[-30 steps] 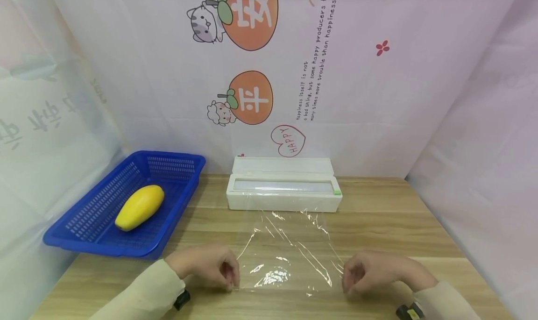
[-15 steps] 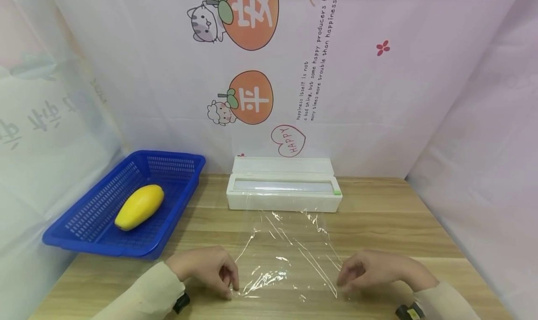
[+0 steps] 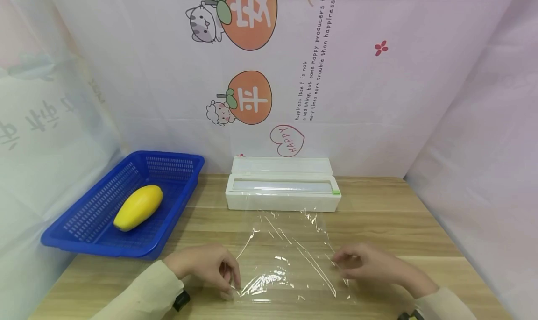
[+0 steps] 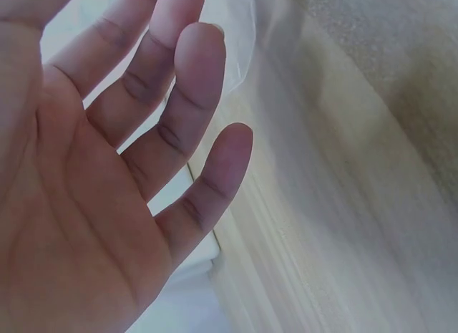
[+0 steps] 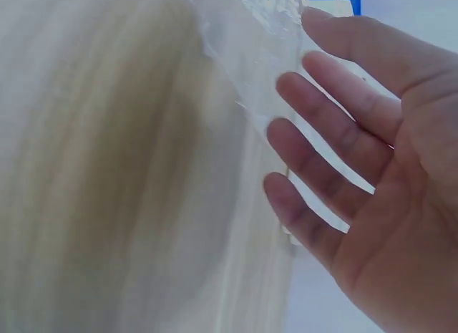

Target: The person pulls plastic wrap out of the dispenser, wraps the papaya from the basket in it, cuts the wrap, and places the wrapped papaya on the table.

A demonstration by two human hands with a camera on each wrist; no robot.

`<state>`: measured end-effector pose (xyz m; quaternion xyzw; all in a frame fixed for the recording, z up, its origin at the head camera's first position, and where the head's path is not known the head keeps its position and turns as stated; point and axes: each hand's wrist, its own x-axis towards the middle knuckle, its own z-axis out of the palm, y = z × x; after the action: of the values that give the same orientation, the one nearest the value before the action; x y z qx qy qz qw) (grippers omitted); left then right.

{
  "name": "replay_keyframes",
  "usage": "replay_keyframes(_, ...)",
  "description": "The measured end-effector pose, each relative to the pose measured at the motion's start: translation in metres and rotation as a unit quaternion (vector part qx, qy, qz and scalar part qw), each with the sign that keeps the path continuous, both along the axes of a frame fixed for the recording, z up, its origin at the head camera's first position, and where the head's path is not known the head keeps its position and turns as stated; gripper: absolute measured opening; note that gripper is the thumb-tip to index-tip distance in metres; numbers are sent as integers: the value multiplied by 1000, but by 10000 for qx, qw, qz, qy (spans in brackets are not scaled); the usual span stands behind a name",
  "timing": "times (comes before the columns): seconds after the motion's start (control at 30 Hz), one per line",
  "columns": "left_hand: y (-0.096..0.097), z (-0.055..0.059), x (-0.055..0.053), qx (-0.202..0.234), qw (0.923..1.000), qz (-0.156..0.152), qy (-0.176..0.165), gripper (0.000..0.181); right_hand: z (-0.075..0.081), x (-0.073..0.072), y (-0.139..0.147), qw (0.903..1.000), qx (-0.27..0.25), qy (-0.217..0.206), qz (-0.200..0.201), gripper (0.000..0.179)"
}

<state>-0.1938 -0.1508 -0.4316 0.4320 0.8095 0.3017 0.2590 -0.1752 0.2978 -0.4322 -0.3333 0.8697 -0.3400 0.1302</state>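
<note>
A sheet of clear plastic wrap (image 3: 290, 259) stretches over the table from a white dispenser box (image 3: 282, 202), whose lid stands up at the back. My left hand (image 3: 208, 266) pinches the sheet's near left corner between thumb and index finger; the left wrist view cuts off those tips, while the other fingers show loosely bent beside the wrap (image 4: 243, 43). Beside the right edge of the sheet is my right hand (image 3: 371, 264). In the right wrist view its fingers are spread and its thumb stands apart from them, with the wrap (image 5: 247, 43) just beyond the fingertips.
A blue plastic basket (image 3: 176, 217) at the left holds a yellow papaya-like fruit (image 3: 138, 208). A green slider (image 3: 335, 192) sits at the right end of the box. Printed white cloth (image 3: 357, 86) hangs behind the wooden table (image 3: 378, 208).
My right hand has let go of the near right corner of the wrap and moved slightly up and away. The front edge has settled lower, while the left hand stays nearly in place.
</note>
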Motion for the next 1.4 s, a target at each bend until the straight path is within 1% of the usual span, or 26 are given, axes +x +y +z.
replay_keyframes(0.1, -1, 3, 0, 34, 10000, 23, 2, 10, -5, 4, -2, 9983, 303, 447, -210, 38)
replay_keyframes(0.17, -1, 4, 0, 2, 9999, 38, 103, 11, -9, 6, -2, 9963, 460, 663, -288, 41)
replay_keyframes(0.23, -2, 6, -1, -16, 9999, 80, 151, 12, -13, 8, -2, 9943, 590, 823, -333, 44)
replay_keyframes(0.3, -3, 6, -1, -45, 9997, 103, 211, 12, -16, 10, -2, 9910, 673, 1107, -323, 48)
replay_keyframes(0.4, -4, 6, -2, -66, 9997, 153, 188, 14, -21, 11, -2, 9816, 752, 1743, -189, 53)
replay_keyframes(0.47, -4, 6, -2, -74, 9997, 161, 174, 15, -22, 13, -3, 9726, 850, 2163, -117, 56)
replay_keyframes(0.57, -5, 7, -3, -61, 9998, 165, 103, 17, -23, 16, -2, 9643, 1027, 2440, -83, 61)
replay_keyframes(0.63, -5, 8, -4, -38, 9998, 158, 112, 18, -23, 18, -2, 9625, 1102, 2477, -96, 65)
replay_keyframes(0.8, -9, 8, -7, 46, 9997, 192, 126, 19, -24, 19, 0, 9616, 1189, 2469, -174, 72)
replay_keyframes(0.93, -13, 11, -12, 94, 9991, 390, 167, 20, -25, 20, 3, 9615, 1217, 2455, -197, 73)
replay_keyframes(1.07, -17, 20, -16, 39, 9973, 683, 257, 24, -25, 20, 3, 9629, 1203, 2407, -199, 74)
replay_keyframes(1.17, -22, 30, -20, 107, 9960, 766, 452, 24, -25, 20, 3, 9640, 1210, 2359, -206, 75)
replay_keyframes(1.23, -26, 36, -24, 282, 9946, 743, 662, 22, -25, 20, 3, 9649, 1227, 2312, -224, 75)
replay_keyframes(1.3, -31, 43, -29, 431, 9912, 797, 962, 19, -25, 20, 3, 9655, 1246, 2276, -241, 76)
replay_keyframes(1.4, -41, 55, -36, 492, 9845, 1093, 1282, 16, -25, 20, 4, 9671, 1259, 2197, -256, 76)
